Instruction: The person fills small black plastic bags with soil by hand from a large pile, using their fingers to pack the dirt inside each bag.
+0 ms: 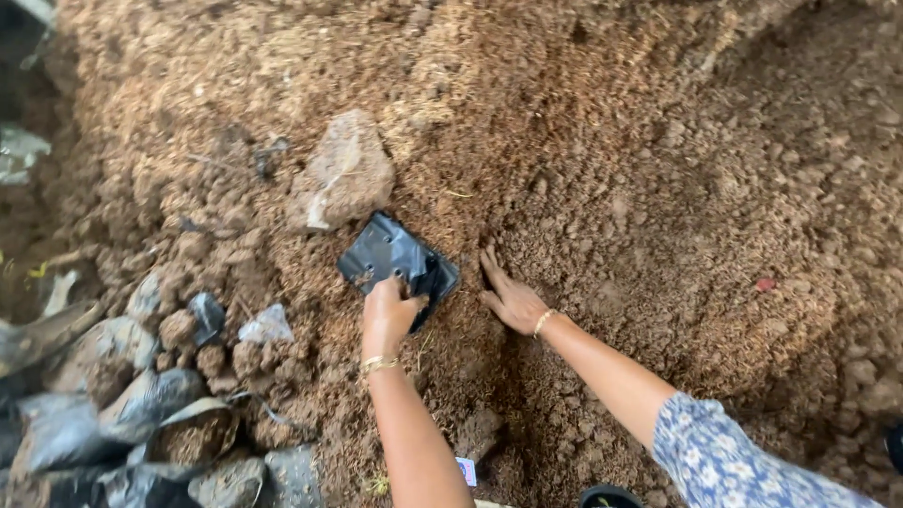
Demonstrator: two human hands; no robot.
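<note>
Left hand (388, 315) pinched shut on the near edge of a small black plastic bag (397, 261), holding its mouth against the brown soil heap (602, 141). Just up-left of the bag: a large pale clod (343, 177). Far down-left of the bag: a cluster of filled dark bags (141, 414) with loose clods. Just right of the bag: right hand (513, 299), open and flat, fingers pressed into the soil, holding nothing. Judged thin, limp and very light while unfilled, slick on the glossy film, easily torn; best gripped at the rim with thumb over the folded edge, then supported from beneath once loaded.
</note>
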